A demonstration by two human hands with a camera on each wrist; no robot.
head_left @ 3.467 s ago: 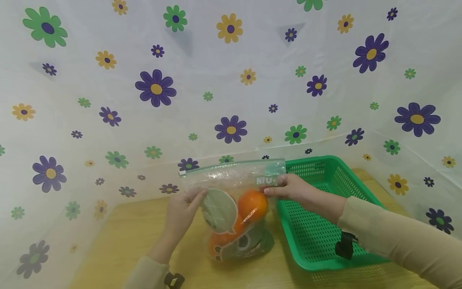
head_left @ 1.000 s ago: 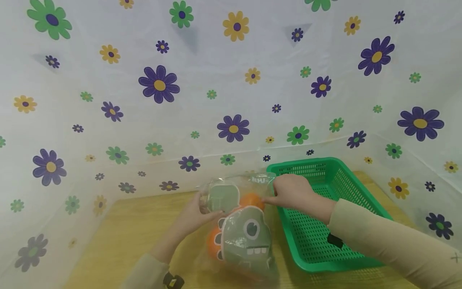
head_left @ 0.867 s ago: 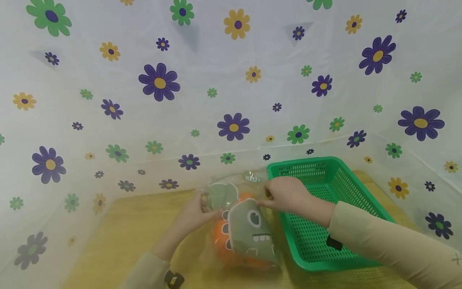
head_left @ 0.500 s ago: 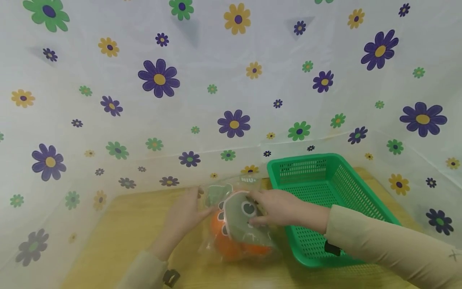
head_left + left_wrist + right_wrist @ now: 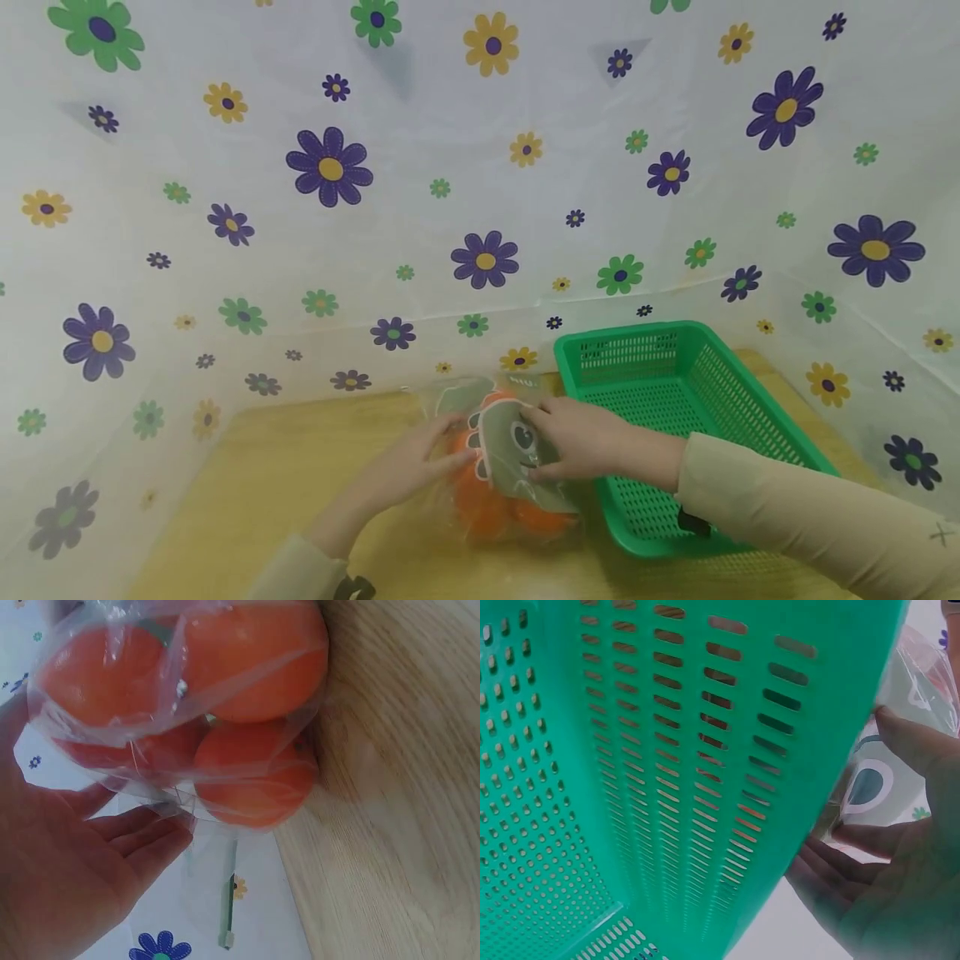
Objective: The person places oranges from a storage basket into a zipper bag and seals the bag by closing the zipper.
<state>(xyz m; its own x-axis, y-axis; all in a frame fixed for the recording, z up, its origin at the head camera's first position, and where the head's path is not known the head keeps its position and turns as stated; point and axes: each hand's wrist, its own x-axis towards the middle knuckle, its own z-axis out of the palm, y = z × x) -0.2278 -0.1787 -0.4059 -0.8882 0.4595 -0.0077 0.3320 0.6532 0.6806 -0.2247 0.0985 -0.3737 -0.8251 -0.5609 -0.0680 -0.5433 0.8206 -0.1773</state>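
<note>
A clear zip-top bag (image 5: 517, 458) printed with a green cartoon dinosaur stands on the table, holding several oranges (image 5: 255, 772). My left hand (image 5: 420, 467) touches the bag's left side, thumb toward the front. Its fingers lie fairly straight along the plastic in the left wrist view. My right hand (image 5: 581, 437) rests on the bag's right front, index finger and thumb spread beside the dinosaur's eye. The right wrist view shows those fingers on the bag, partly behind the basket wall. In the left wrist view, the bag's slider (image 5: 226, 940) hangs at the end of the green zip strip.
A green perforated plastic basket (image 5: 675, 546) stands on the wooden table (image 5: 292, 475), close to the bag's right side and under my right forearm. A white sheet (image 5: 420, 125) with printed flowers rises behind and at both sides.
The bag has lowered from its upright, stretched position and its top has slumped. My right hand has left the upper edge for the bag's front; the left has just moved rightward along its side.
</note>
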